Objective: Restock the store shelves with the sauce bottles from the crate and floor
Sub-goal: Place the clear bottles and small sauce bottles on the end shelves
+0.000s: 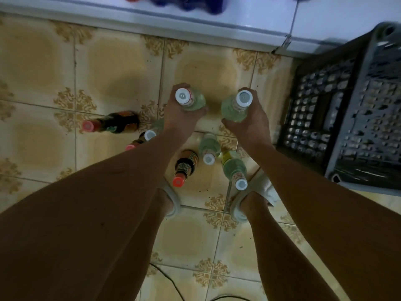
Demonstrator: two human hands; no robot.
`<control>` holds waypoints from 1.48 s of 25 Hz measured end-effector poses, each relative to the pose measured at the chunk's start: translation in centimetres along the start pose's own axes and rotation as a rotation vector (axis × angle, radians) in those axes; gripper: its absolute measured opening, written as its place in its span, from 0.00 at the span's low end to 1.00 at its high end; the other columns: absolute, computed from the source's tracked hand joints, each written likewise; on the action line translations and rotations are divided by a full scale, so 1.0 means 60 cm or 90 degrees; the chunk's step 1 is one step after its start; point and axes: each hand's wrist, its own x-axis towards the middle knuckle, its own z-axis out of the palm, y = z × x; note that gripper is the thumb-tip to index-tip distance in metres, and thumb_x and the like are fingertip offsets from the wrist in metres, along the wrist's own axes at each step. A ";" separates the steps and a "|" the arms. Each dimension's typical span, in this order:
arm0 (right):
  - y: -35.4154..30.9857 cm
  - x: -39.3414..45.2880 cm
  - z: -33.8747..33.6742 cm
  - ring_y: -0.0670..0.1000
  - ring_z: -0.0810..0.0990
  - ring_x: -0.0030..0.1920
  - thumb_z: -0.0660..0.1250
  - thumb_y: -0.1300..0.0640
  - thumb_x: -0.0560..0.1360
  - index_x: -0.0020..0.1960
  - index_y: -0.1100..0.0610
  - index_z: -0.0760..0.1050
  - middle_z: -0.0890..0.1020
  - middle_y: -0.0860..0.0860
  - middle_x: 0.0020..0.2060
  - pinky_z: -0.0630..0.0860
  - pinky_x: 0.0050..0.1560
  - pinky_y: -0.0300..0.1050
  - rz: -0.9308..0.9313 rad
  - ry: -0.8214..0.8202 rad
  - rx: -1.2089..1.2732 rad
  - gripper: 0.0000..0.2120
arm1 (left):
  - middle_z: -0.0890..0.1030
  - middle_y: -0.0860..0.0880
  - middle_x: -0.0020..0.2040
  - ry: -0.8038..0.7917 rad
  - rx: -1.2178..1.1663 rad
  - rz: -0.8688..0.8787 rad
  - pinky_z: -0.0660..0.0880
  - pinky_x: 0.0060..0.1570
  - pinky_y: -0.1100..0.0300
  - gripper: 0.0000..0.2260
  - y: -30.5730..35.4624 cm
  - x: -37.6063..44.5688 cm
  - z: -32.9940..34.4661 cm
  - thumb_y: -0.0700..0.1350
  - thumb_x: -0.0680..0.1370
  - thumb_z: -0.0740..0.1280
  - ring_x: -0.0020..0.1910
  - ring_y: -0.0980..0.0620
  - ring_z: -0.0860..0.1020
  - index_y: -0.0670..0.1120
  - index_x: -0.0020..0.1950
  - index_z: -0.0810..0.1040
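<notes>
A tiled floor (104,68), beige with brown ornamental corners, fills most of the frame, seen from straight above. Along the top edge runs the white base of a shelf unit (195,25), with blurred blue and red items just visible on it. At the right edge sits a dark grey plastic crate (351,118) with latticed walls, close against the shelf base; no bottles show inside it.

Two bare forearms reach in from the bottom corners toward the centre. The left hand (180,116) is wrapped around a clear pale-green bottle (193,101) with a white cap, held upright just left of centre. The right hand (249,122) is closed around a second pale-green bottle (235,107), also white-capped, just right of centre. The two held bottles are near each other but apart.

Below the hands, more bottles stand on the floor. A dark sauce bottle (115,123) with a pink-red cap stands at centre left. Two more bottles (143,137), one white-capped and one pink-capped, are partly hidden behind the left forearm. Between the forearms stand a dark bottle with an orange-red cap (185,166), a clear white-capped bottle (208,148), and another pale-green bottle (235,170).

Two feet in light slippers (238,210) stand just below these bottles. A thin dark cable (169,279) crosses the floor at the bottom.
</notes>
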 end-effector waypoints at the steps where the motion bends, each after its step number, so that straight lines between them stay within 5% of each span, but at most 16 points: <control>1: -0.018 -0.006 -0.018 0.41 0.78 0.50 0.77 0.59 0.66 0.63 0.44 0.67 0.78 0.37 0.50 0.77 0.52 0.42 0.002 0.005 0.002 0.31 | 0.76 0.59 0.49 -0.006 0.012 0.008 0.73 0.48 0.75 0.26 0.023 -0.006 -0.010 0.36 0.67 0.79 0.50 0.57 0.76 0.49 0.59 0.72; 7: -0.160 -0.064 -0.127 0.45 0.78 0.55 0.81 0.57 0.65 0.65 0.50 0.69 0.79 0.39 0.52 0.78 0.56 0.43 -0.023 0.032 0.021 0.33 | 0.80 0.53 0.54 -0.131 0.138 0.045 0.77 0.61 0.56 0.24 0.192 -0.038 -0.081 0.45 0.67 0.81 0.57 0.51 0.80 0.52 0.58 0.74; 11: -0.266 -0.104 -0.190 0.40 0.77 0.57 0.81 0.56 0.65 0.67 0.49 0.69 0.78 0.41 0.56 0.72 0.56 0.34 -0.043 0.050 0.082 0.34 | 0.79 0.59 0.49 -0.206 0.198 0.137 0.77 0.58 0.60 0.19 0.326 -0.071 -0.122 0.43 0.69 0.80 0.50 0.61 0.79 0.55 0.53 0.74; 14: -0.334 -0.134 -0.245 0.31 0.75 0.54 0.79 0.62 0.67 0.67 0.55 0.70 0.78 0.40 0.55 0.69 0.54 0.25 -0.116 0.034 0.131 0.32 | 0.80 0.58 0.50 -0.243 0.226 0.226 0.77 0.56 0.63 0.20 0.428 -0.094 -0.155 0.43 0.71 0.78 0.48 0.66 0.79 0.48 0.59 0.75; 17: -0.398 -0.150 -0.302 0.36 0.78 0.56 0.80 0.56 0.65 0.67 0.45 0.63 0.79 0.40 0.55 0.78 0.59 0.41 -0.146 0.047 0.106 0.38 | 0.81 0.53 0.51 -0.274 0.250 0.311 0.75 0.49 0.72 0.25 0.525 -0.115 -0.183 0.41 0.73 0.76 0.48 0.69 0.79 0.38 0.66 0.70; 19: -0.445 -0.155 -0.343 0.38 0.79 0.56 0.81 0.54 0.64 0.64 0.38 0.59 0.78 0.38 0.55 0.79 0.58 0.45 -0.171 0.077 0.098 0.40 | 0.82 0.52 0.54 -0.281 0.258 0.327 0.77 0.49 0.69 0.27 0.590 -0.129 -0.207 0.46 0.72 0.77 0.50 0.65 0.81 0.42 0.67 0.71; 23: -0.539 -0.165 -0.412 0.32 0.76 0.55 0.81 0.55 0.65 0.62 0.36 0.61 0.77 0.30 0.52 0.73 0.52 0.25 -0.249 0.126 0.091 0.37 | 0.84 0.59 0.53 -0.288 0.220 0.378 0.81 0.52 0.58 0.27 0.712 -0.162 -0.236 0.50 0.68 0.80 0.53 0.59 0.83 0.62 0.60 0.71; 28: -0.626 -0.157 -0.477 0.39 0.81 0.53 0.80 0.57 0.65 0.68 0.41 0.68 0.82 0.41 0.53 0.81 0.48 0.36 -0.319 0.158 0.137 0.36 | 0.84 0.63 0.50 -0.258 0.150 0.472 0.79 0.47 0.68 0.23 0.833 -0.197 -0.249 0.51 0.65 0.75 0.51 0.62 0.83 0.60 0.57 0.71; 33: -0.694 -0.111 -0.529 0.42 0.79 0.60 0.79 0.55 0.68 0.77 0.44 0.64 0.81 0.42 0.60 0.81 0.54 0.42 -0.410 0.175 0.141 0.42 | 0.84 0.65 0.47 -0.209 0.116 0.565 0.79 0.39 0.68 0.20 0.919 -0.188 -0.247 0.53 0.68 0.72 0.49 0.62 0.84 0.57 0.57 0.71; 37: -0.721 -0.052 -0.552 0.40 0.79 0.60 0.78 0.53 0.69 0.77 0.47 0.63 0.79 0.41 0.64 0.79 0.59 0.41 -0.453 0.189 0.111 0.41 | 0.84 0.62 0.49 -0.203 0.120 0.568 0.82 0.44 0.62 0.21 0.952 -0.139 -0.216 0.49 0.71 0.75 0.51 0.60 0.84 0.55 0.61 0.71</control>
